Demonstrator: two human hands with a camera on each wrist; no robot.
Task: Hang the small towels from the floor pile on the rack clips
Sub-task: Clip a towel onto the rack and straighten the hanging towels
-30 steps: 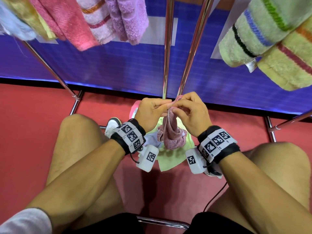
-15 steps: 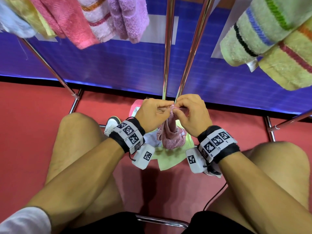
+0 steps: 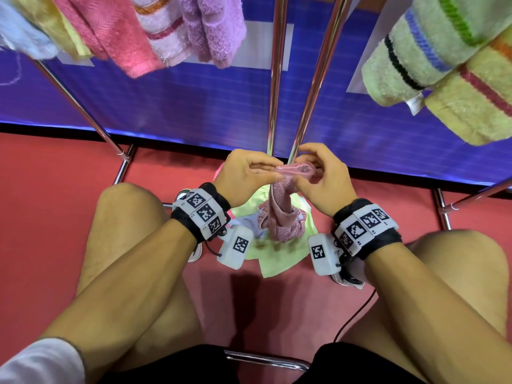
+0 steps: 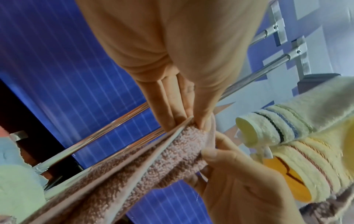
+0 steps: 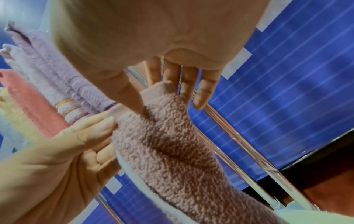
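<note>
- Left hand (image 3: 245, 173): thumb and pressed-together fingertips (image 4: 179, 119) pinched the left end of the dusty-pink towel's (image 3: 281, 214) top hem.
- Right hand (image 3: 322, 178): thumb and forefinger pinched the same hem at its right end; the other fingers (image 5: 203, 91) were loosely spread behind the cloth, just touching it or a little off it, could not tell which.
- Hem ran stretched between the two pinches, left to right. Rest of the towel hung at 6 o'clock from the hands, bunched and twisted, its lower end resting on the floor pile (image 3: 279, 253).
- Pile: pale green towel on top, something whitish at its 9 o'clock edge, on the red floor (image 3: 55, 217) between the person's knees.
- Rack poles (image 3: 314, 79), two chromed, rose at 12 o'clock from just behind the hands; whether the towel touched them could not be told.
- Hung towels at 11 o'clock: pink towel (image 3: 110, 31), white one with stripes, lilac towel (image 3: 213, 26).
- At 2 o'clock: cream striped towel (image 3: 424, 51) and, touching it, a yellow towel (image 3: 471, 106) with a red stripe.
- Blue panel (image 3: 194, 101) behind the rack.
</note>
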